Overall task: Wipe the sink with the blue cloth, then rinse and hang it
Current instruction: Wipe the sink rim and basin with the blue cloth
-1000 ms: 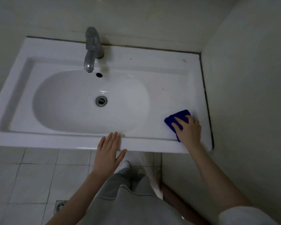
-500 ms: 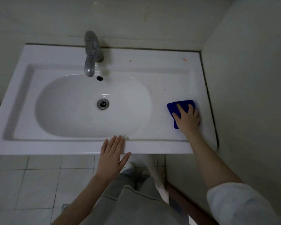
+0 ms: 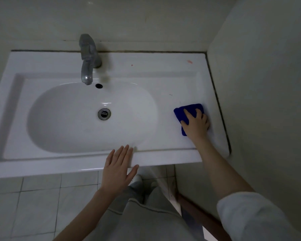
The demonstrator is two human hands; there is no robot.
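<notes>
The white sink (image 3: 42,164) fills the middle of the view, with an oval basin and a flat ledge on its right side. A folded blue cloth (image 3: 189,110) lies on that right ledge. My right hand (image 3: 196,125) lies flat on top of the cloth and presses it onto the ledge, covering its near half. My left hand (image 3: 118,169) rests on the sink's front rim with its fingers straight and spread, holding nothing.
A grey metal faucet (image 3: 88,56) stands at the back over the basin, with the drain (image 3: 104,113) in the basin's middle. A wall (image 3: 268,101) runs close along the sink's right edge. Small reddish marks dot the back ledge. Tiled floor (image 3: 33,206) lies below.
My right hand has slid the blue cloth along the right ledge, away from the front edge toward the back. The left hand stays on the front rim.
</notes>
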